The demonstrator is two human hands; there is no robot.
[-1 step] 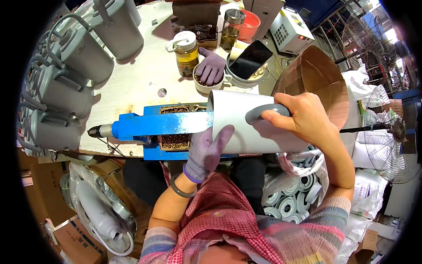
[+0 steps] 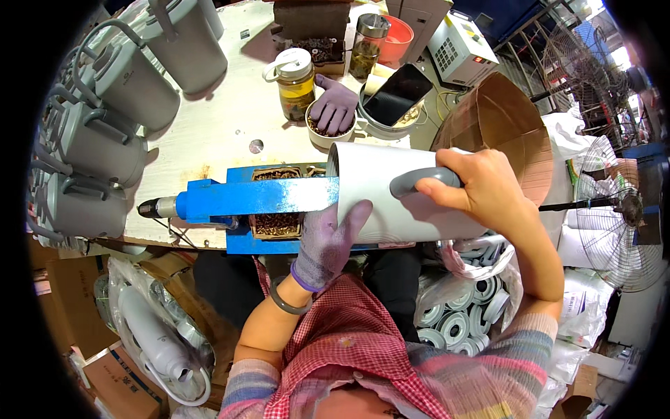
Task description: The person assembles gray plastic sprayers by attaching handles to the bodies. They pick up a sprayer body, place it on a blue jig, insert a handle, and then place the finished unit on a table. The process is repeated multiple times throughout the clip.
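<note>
A light grey jug body (image 2: 433, 213) lies on its side, its open end around the tip of a blue machine arm (image 2: 272, 195). My bare right hand (image 2: 481, 185) is closed round the jug's dark grey handle (image 2: 422, 181). At the open rim, my gloved left hand (image 2: 328, 237) grips the jug, thumb against the outer wall; its other fingers are partly hidden at the opening. Boxes of small brass-coloured screws (image 2: 276, 225) sit on the blue base beneath the arm. The jug's inside cannot be seen.
Several finished-looking grey jugs (image 2: 136, 84) stand at left. Beyond the machine are a cup with a spare glove (image 2: 335, 108), a lidded jar (image 2: 295, 84) and a phone (image 2: 398, 94). A bag of grey rings (image 2: 457, 325), a carton (image 2: 502, 133) and fans (image 2: 621, 202) are at right.
</note>
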